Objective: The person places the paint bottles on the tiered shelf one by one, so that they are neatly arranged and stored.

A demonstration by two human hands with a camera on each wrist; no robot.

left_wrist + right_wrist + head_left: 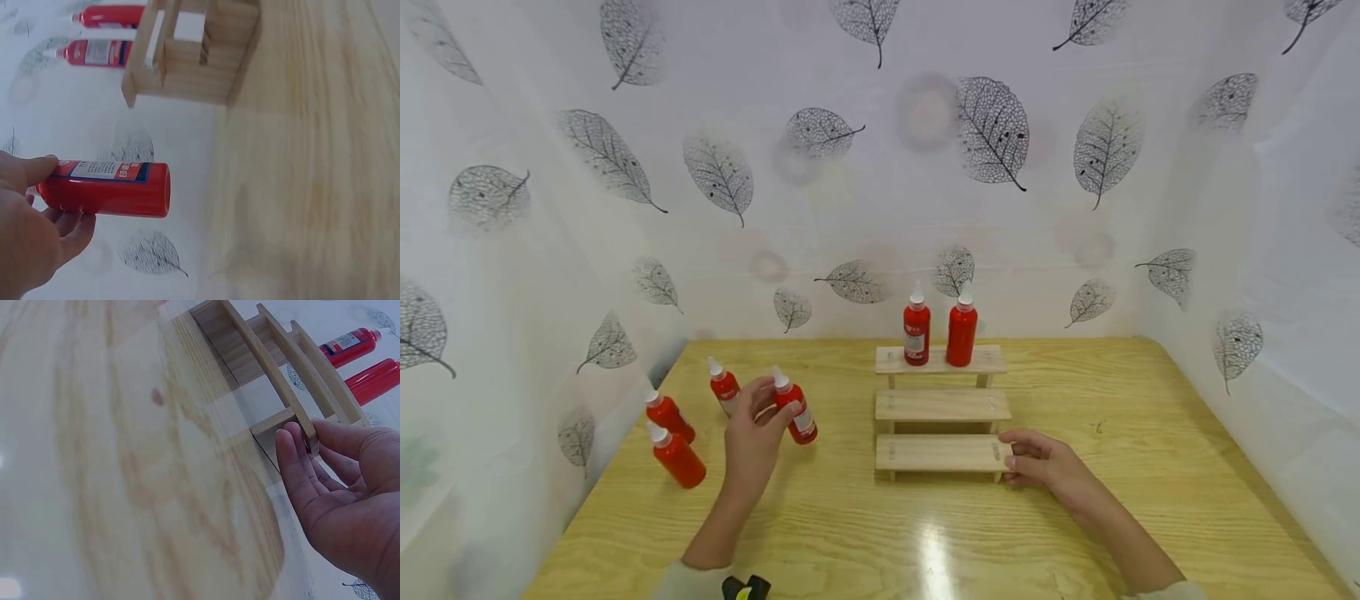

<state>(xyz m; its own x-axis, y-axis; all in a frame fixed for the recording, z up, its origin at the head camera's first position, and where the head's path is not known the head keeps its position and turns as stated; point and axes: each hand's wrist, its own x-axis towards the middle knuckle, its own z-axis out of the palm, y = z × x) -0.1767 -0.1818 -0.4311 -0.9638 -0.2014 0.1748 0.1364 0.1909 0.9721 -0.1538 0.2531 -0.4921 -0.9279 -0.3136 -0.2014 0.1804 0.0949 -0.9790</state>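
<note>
Your left hand (752,437) grasped a red bottle (798,415) (held above the table (820,525)); your right hand (1054,472) gripped the wooden rack (943,406) by its lowest shelf (942,454).

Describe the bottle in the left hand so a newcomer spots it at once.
On the wooden table, find the three-step wooden stand. To its left in the head view, the left hand grips a red bottle with a white nozzle. It is the only one held; no hand grips the other red bottles.
</note>
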